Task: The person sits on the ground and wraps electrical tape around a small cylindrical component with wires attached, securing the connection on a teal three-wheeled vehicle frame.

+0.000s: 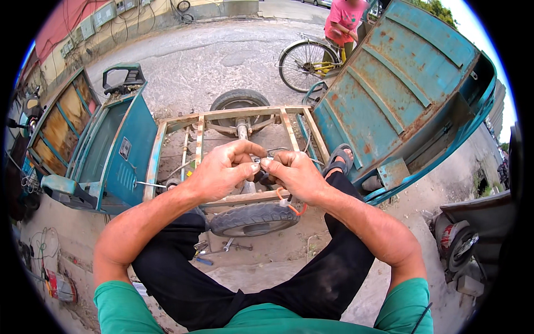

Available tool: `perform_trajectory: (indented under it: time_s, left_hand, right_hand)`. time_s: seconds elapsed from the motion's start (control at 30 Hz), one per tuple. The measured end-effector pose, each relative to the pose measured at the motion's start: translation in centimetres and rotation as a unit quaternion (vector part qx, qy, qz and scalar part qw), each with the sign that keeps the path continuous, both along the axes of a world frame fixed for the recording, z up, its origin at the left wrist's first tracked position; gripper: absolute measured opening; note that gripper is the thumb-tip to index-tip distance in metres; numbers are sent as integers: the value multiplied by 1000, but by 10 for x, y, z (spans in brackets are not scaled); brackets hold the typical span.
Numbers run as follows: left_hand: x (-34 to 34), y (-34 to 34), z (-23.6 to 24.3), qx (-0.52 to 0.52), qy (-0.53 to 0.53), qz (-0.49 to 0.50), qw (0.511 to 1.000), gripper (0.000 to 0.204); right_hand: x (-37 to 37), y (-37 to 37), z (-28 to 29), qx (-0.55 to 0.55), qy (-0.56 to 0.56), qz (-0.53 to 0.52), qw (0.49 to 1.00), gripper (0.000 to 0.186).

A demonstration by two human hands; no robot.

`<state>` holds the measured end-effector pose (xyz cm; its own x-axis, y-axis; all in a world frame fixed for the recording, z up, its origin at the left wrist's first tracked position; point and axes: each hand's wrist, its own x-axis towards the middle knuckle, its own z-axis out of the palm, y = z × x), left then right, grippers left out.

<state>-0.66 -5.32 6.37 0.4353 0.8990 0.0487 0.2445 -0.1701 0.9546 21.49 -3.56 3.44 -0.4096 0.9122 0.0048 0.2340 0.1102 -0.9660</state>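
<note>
Above the bare metal frame [245, 115] of a three-wheeled cart, both my hands meet in a close pinch. Thumb and fingers of my left hand [222, 170] are closed at a tiny pale piece too small to name. From the other side my right hand [300, 175] pinches at the same spot, its fingertips almost touching the left ones. Dark parts just beneath the fingers are mostly hidden. An orange cable [301, 211] with a whitish connector hangs below my right hand; whether it joins the pinched piece, I cannot tell.
The rusty teal cargo body [384, 83] is tipped up at the right. A teal front section [125, 147] stands left. One tyre [255, 220] lies between my knees; wrenches [228, 244] are on the ground. A person [344, 22] stands by a bicycle [308, 65] behind.
</note>
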Motion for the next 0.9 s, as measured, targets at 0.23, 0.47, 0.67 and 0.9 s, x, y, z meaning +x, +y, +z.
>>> perform_trajectory:
  time_s: [0.23,0.47,0.67,0.9]
  left_hand:
    - [-4,-3,-6,404,156,-53,900,45]
    - [1,0,-5,601,187,-57,775,35]
    - [6,-7,-3,242,-18,23,970,12]
    - [8,0,5,-44,-68,74,994,16]
  right_hand:
    - [7,3,6,-256,139,70,954,23]
    - [9,-2,5,-288,158,113,938,28]
    - [9,-3,11,-214,170,109,956,29]
    - [7,-7,2,116,8,1,993,41]
